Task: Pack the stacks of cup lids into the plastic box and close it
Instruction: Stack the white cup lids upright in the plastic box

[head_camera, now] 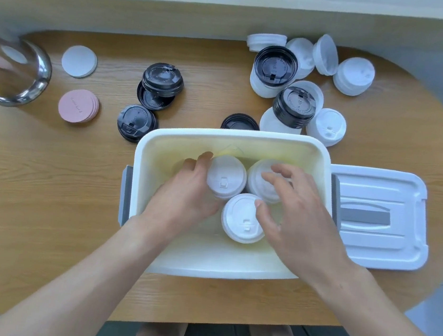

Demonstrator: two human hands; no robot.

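A white plastic box [162, 144] stands open on the wooden table in front of me. Three stacks of white cup lids stand upright inside it. My left hand [187, 191] grips the back left stack [226, 178] from its left side. My right hand [293, 203] lies over the back right stack [264, 182], fingers spread and relaxed, thumb beside the front stack [242, 218]. The box's lid [377, 217] lies flat to the right of the box. More white lid stacks [327, 127] and black lid stacks [293, 108] lie behind the box.
Black lid stacks [162, 79] [135, 123] lie left of centre. A white disc pile [79, 61] and a pink disc pile [78, 106] sit further left. A glass jar with a metal rim [32, 74] is at the far left edge. A wall runs behind the table.
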